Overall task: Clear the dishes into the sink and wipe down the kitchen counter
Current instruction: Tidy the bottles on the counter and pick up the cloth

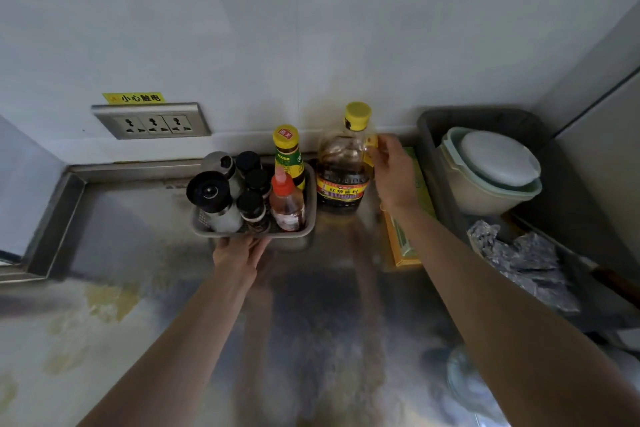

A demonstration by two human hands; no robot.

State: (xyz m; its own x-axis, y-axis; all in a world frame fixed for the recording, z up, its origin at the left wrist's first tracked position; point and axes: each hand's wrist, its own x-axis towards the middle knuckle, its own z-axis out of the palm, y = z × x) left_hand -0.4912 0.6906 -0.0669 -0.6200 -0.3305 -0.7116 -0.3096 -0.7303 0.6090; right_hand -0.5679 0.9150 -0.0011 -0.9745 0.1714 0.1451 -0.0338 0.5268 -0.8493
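Steel kitchen counter (138,225), stained yellow toward the front, against a pale wall. Grey condiment tray (309,215) standing at the back by the wall. Left hand (239,253) clasped on the tray's near rim. Right hand (393,172) closed around the handle side of the big sauce bottle (341,170) just right of the tray. Grey bin (433,135) with stacked bowls (491,173) farther right of the tray.

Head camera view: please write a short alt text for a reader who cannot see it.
Over a steel counter, the left hand holds the near edge of a grey condiment tray, and the right hand touches the handle side of a large sauce bottle beside it. At right, a dark bin holds stacked bowls.
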